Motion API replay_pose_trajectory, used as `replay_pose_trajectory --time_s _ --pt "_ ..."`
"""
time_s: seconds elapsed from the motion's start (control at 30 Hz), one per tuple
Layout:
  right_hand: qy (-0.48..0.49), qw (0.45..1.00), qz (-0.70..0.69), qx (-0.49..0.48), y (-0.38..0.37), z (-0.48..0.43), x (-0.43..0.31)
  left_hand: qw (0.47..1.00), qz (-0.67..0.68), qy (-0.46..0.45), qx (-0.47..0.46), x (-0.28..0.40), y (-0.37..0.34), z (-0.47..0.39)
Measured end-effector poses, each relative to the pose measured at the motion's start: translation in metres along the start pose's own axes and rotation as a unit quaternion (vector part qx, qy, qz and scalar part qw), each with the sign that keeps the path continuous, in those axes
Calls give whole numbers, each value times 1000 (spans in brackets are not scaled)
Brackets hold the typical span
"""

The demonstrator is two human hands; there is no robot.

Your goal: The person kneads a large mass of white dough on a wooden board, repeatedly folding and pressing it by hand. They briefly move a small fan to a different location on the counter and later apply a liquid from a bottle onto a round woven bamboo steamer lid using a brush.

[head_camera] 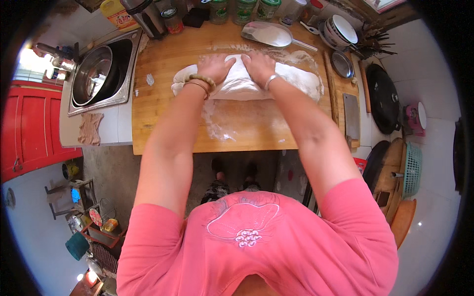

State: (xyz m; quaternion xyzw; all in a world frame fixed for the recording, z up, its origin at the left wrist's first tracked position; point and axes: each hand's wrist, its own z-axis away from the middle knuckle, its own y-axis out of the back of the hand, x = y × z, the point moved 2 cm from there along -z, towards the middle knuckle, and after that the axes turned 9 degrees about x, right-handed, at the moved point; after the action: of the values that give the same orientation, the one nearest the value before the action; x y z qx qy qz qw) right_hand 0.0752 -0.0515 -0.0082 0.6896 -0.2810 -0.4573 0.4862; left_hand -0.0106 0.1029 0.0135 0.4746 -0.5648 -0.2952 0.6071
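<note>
A long, thick slab of pale dough [240, 87] lies crosswise on a floured wooden board [163, 122]. My left hand [214, 68], with a beaded bracelet at its wrist, presses on the dough left of its middle. Just to the right, my right hand [260, 66], wearing a silver bangle, rests on it too. Both thumbs point toward each other over the dough, and the far fingertips are partly hard to make out. Beyond the dough lies a clear scoop [272, 36] with flour in it. Loose flour marks the board behind and in front of the dough.
A sink [127, 79] holding a metal basin [105, 55] is at the left, with a brown cloth [90, 127] below. Jars [244, 11] line the back. On the right are stacked bowls [342, 29], a wooden rolling pin [330, 85], a cleaver [351, 114] and a black lidded pan [383, 98].
</note>
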Motion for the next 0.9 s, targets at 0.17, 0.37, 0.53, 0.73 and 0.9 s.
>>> replay_pose_trajectory --time_s 0.17,0.37,0.53,0.73,0.9 --pt "28 995 -57 -74 65 16 -36 977 168 -72 -111 9 43 45" --pt "133 979 -62 143 18 135 -70 958 222 -110 145 -8 32 127" --pt "201 964 -47 168 -11 165 -35 958 154 -108 215 -24 44 164" --pt "176 975 -15 133 -20 64 -57 956 157 107 222 -132 2 152" --pt "49 990 -132 -27 -28 -1 -34 909 303 187 216 -108 5 131"
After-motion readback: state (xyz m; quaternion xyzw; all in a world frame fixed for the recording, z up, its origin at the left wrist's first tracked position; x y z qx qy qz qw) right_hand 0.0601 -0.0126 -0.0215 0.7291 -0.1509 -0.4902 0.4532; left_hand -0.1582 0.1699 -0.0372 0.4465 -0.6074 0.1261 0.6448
